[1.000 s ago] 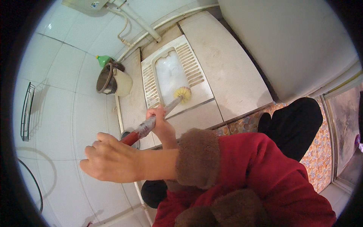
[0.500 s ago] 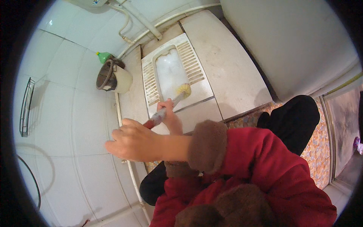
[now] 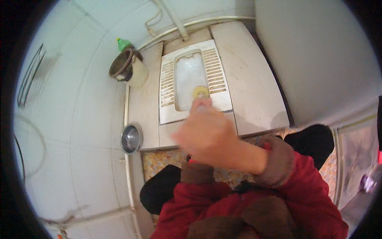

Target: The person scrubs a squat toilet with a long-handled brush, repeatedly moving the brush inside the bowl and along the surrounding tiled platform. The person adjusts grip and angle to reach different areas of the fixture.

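Observation:
A toilet brush with a round yellow bristle head [image 3: 201, 91] reaches over the near right edge of the basin of a white squat toilet [image 3: 166, 79]. White foam or suds [image 3: 190, 75] covers the basin. My right hand [image 3: 217, 137], slightly blurred, is closed around the upper part of the brush handle. Just below the bristle head, my left hand [image 3: 201, 103] grips the handle; most of it is hidden behind the right hand. Little of the handle itself can be seen.
A worn bucket [image 3: 137, 73] and a green bottle [image 3: 123, 44] stand left of the toilet. Nearer sits a metal bowl [image 3: 132, 138] on the ledge. White pipes [image 3: 179, 26] run along the tiled wall. On the left wall hangs a wire rack [image 3: 32, 75]. A large pale panel [image 3: 314, 59] borders the right.
My right hand has swung rightward and the brush handle stands more upright toward me. The bristle head stays near the basin's near right corner. The view has shifted, bringing the metal bowl into sight.

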### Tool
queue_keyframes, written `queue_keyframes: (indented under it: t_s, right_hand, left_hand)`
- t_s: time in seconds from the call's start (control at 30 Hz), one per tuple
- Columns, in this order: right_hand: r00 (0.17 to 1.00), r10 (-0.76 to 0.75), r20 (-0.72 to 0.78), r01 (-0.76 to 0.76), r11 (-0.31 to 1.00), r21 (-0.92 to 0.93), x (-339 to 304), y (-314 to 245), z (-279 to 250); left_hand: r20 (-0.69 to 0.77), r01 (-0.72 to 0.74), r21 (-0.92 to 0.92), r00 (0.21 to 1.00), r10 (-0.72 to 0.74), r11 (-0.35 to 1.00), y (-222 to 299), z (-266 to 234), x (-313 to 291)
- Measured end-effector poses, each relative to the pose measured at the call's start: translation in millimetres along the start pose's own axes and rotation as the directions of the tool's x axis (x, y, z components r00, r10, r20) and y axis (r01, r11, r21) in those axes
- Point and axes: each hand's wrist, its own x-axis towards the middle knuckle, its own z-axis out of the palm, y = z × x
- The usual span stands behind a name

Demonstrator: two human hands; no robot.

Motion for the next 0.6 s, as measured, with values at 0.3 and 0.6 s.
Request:
queue_keyframes:
  t_s: [0.3, 0.6]
  right_hand:
    - [0.65, 0.519, 0.554, -0.074, 0.77, -0.634, -0.9, 40.7, -33.6]
    - [0.569, 0.368, 0.735, 0.296, 0.742, -0.601, 73.2, 155.1, 100.3]
  left_hand:
    - [-0.152, -0.035, 0.012, 0.988, 0.037, 0.999, -56.9, 81.0, 22.6]
    - [0.687, 0.686, -0.706, 0.605, -0.402, -0.175, -36.9, 81.1, 46.5]
